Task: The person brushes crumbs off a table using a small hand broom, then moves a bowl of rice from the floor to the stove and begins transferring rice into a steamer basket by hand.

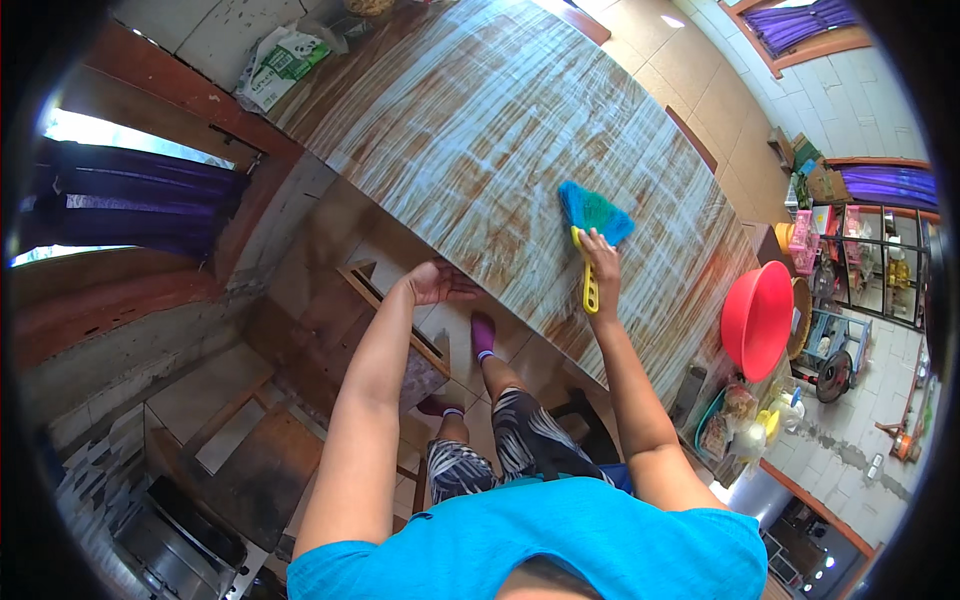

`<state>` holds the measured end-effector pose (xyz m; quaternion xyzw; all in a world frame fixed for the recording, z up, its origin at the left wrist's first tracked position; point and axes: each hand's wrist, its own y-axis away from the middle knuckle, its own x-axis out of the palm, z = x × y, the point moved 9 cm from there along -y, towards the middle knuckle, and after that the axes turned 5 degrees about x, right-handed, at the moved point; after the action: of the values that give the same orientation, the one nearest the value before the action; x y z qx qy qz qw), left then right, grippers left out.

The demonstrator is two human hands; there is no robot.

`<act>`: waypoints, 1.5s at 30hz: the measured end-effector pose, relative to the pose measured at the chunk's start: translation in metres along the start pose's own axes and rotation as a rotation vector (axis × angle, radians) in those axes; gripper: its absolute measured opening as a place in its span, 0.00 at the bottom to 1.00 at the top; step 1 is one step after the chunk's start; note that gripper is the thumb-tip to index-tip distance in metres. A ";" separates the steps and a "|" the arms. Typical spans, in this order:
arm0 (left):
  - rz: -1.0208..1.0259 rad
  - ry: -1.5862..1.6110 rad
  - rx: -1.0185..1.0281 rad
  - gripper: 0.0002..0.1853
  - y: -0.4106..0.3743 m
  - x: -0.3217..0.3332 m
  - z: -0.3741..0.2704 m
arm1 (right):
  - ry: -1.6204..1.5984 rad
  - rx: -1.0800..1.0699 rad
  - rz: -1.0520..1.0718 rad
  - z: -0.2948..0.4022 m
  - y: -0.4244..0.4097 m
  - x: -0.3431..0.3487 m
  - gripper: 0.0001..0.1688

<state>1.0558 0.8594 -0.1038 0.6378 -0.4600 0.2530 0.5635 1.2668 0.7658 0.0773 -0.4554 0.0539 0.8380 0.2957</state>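
A small hand brush with blue and green bristles and a yellow plastic handle lies over the wood-patterned tabletop. My right hand is closed around the upper part of its handle, near the bristles, and the holed end of the handle sticks out toward my wrist. My left hand is at the near edge of the table, palm up, its fingertips reaching to or just under the edge. Nothing shows in it, and its fingers are slightly spread.
A red plastic basin stands at the table's right end, near a turquoise tray with bagged items. A green and white packet lies at the far left corner. A wooden bench and a stove are at lower left.
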 end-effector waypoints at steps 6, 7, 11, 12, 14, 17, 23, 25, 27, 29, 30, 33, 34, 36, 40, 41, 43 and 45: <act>-0.055 0.060 0.056 0.24 0.007 -0.005 0.010 | -0.048 -0.096 0.258 0.056 0.055 0.058 0.24; -0.042 0.071 0.071 0.24 0.007 -0.005 0.010 | -0.072 -0.124 0.295 0.075 0.063 0.062 0.24; -0.077 0.163 0.202 0.24 0.006 -0.005 0.018 | -0.157 -0.235 0.439 0.096 0.074 0.068 0.26; -0.117 0.165 0.236 0.24 0.010 -0.013 0.021 | -0.152 -0.315 0.454 0.112 0.071 0.054 0.25; -0.023 0.256 0.216 0.25 0.010 0.011 0.019 | -0.136 -0.255 0.259 0.083 0.073 0.022 0.23; -0.119 0.213 0.190 0.25 0.015 -0.002 0.021 | -0.048 -0.095 -0.009 0.040 0.091 -0.035 0.22; -0.128 0.252 0.194 0.24 0.010 0.005 0.025 | 0.129 0.128 0.045 -0.013 0.162 -0.003 0.23; -0.096 0.303 0.226 0.24 0.009 0.000 0.029 | 0.059 0.099 0.061 0.021 0.145 0.023 0.24; -0.027 0.339 0.281 0.24 0.011 -0.007 0.035 | 0.025 0.053 0.100 0.058 0.124 0.049 0.25; -0.080 0.297 0.282 0.24 0.007 -0.002 0.036 | -0.056 0.009 0.124 0.078 0.109 0.070 0.26; -0.104 0.275 0.286 0.24 0.006 0.002 0.034 | -0.061 -0.016 0.148 0.086 0.105 0.078 0.25; -0.064 0.303 0.351 0.23 0.012 0.009 0.023 | -0.150 -0.128 0.254 0.105 0.091 0.088 0.26; -0.124 0.269 0.384 0.24 0.016 -0.001 0.015 | -0.203 -0.172 0.307 0.109 0.085 0.088 0.26; -0.276 0.223 0.334 0.24 0.017 -0.019 0.008 | -0.248 -0.274 0.302 0.104 0.065 0.078 0.26; -0.321 0.275 0.328 0.22 0.030 -0.051 -0.009 | -0.436 -0.032 0.066 0.033 -0.034 0.028 0.25; -0.318 0.255 0.328 0.20 0.030 -0.049 -0.014 | -0.367 0.047 -0.001 0.009 -0.059 0.017 0.25; -0.325 0.210 0.304 0.19 0.024 -0.040 -0.022 | 0.079 -0.048 -0.071 -0.004 -0.086 0.027 0.24; -0.362 0.171 0.270 0.18 0.020 -0.034 -0.029 | -0.004 -0.118 0.001 0.004 -0.099 0.064 0.23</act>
<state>1.0288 0.8979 -0.1154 0.7556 -0.2508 0.2602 0.5464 1.2915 0.8769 0.0464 -0.4703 0.0037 0.8408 0.2681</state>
